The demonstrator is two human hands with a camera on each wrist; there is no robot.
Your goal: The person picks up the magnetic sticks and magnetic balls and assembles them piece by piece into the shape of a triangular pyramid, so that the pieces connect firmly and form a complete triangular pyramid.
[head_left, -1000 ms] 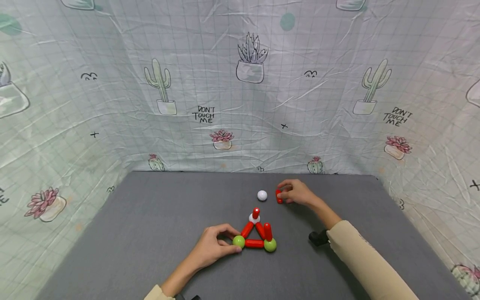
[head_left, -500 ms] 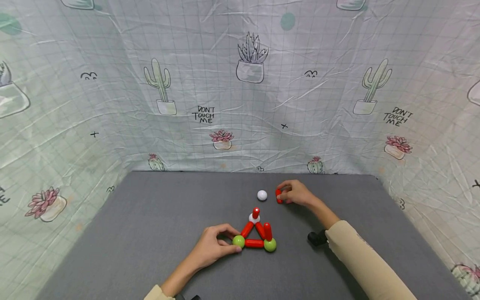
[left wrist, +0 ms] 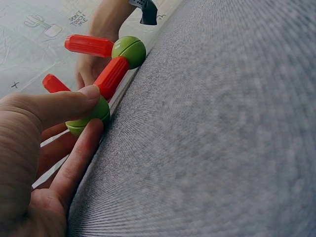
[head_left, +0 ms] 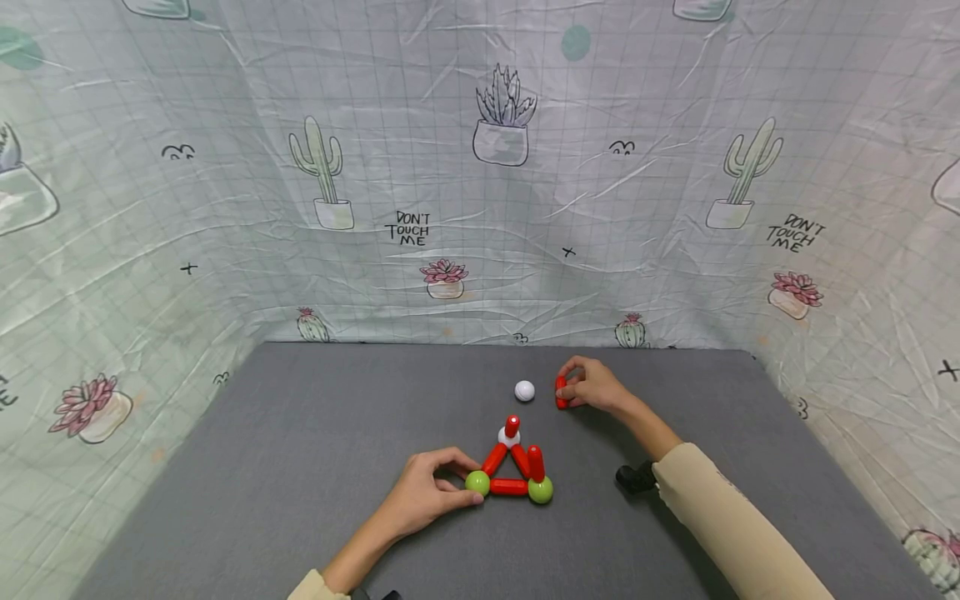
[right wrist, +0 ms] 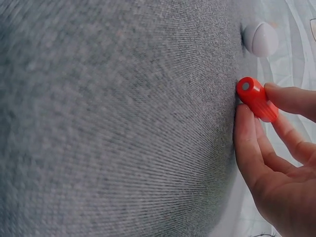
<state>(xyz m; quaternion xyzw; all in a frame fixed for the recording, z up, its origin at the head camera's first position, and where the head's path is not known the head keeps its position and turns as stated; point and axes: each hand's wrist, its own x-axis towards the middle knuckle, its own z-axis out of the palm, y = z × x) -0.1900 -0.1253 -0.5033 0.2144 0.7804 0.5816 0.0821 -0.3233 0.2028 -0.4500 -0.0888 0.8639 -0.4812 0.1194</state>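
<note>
My left hand (head_left: 423,493) pinches a green ball (head_left: 477,483) between thumb and fingers, at the left corner of a flat triangle. That triangle is built of red rods, with a second green ball (head_left: 540,490) at its right corner and a white ball (head_left: 508,437) at its far corner. One red rod (head_left: 536,464) rises from the right green ball, another (head_left: 512,426) from the white one. Farther back, my right hand (head_left: 596,386) pinches a loose red rod (right wrist: 257,99) at the table surface. In the right wrist view, a grey round spot shows on the rod's end.
A loose white ball (head_left: 524,391) lies on the grey table (head_left: 337,417), just left of the right hand. Behind the table hangs a wrinkled cloth (head_left: 450,192) printed with potted cacti, which also closes off both sides.
The right hand and the loose red rod have shifted slightly to the right. The left hand and the triangle have stayed where they were.
</note>
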